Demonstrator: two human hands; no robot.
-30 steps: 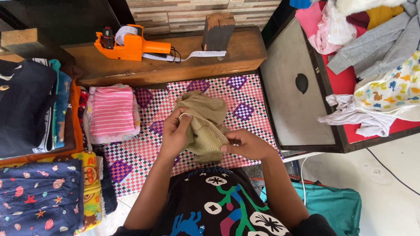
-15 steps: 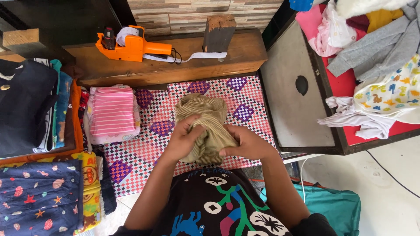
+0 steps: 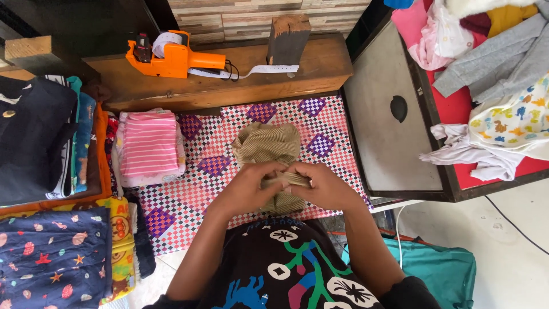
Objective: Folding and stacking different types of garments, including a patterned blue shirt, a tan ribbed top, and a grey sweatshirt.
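Olive ribbed garment [image 3: 269,151], mid-fold at tabletop [image 3: 189,200] centre: left hand [image 3: 249,189] and right hand [image 3: 326,186] pinch its near edge closed; next, likely flattening.

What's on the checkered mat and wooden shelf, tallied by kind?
Folded garments: 2 (tan garment held by left hand and right hand, pink striped stack)
Label guns: 1 (orange label gun)
Wood blocks: 1 (block)
Total: 4

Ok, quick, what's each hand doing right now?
Left hand: closed, pinching the near edge of the olive ribbed garment.
Right hand: closed, gripping the same garment edge.
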